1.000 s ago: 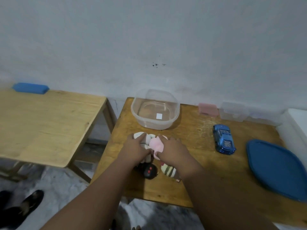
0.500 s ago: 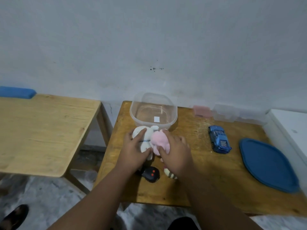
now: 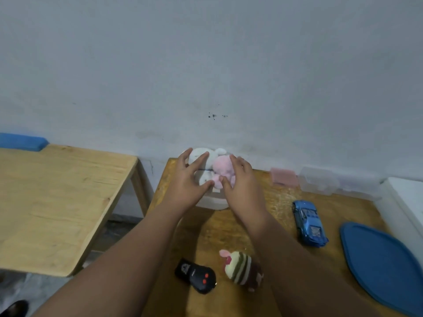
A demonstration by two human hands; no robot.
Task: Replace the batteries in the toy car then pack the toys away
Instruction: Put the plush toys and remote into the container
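My left hand [image 3: 191, 179] grips a white plush toy [image 3: 201, 156] and my right hand [image 3: 242, 179] grips a pink plush toy [image 3: 223, 167]. Both toys sit side by side above the clear plastic container [image 3: 211, 203], which my hands mostly hide. The blue toy car [image 3: 309, 223] lies on the wooden table [image 3: 281, 202] to the right of my hands. Near the front edge lie a black remote control [image 3: 196, 276] with red buttons and a striped plush toy [image 3: 242, 269].
A blue lid [image 3: 380, 266] rests at the table's right. A pink block [image 3: 283, 176] and a clear plastic box [image 3: 320, 181] stand against the wall. A second wooden table [image 3: 57, 197] with a blue block [image 3: 21, 141] stands to the left. A white surface [image 3: 407, 197] is at far right.
Both hands have lifted the white and pink plush toys off the table and carried them back over the clear container. The remote and striped toy stayed where they lay.
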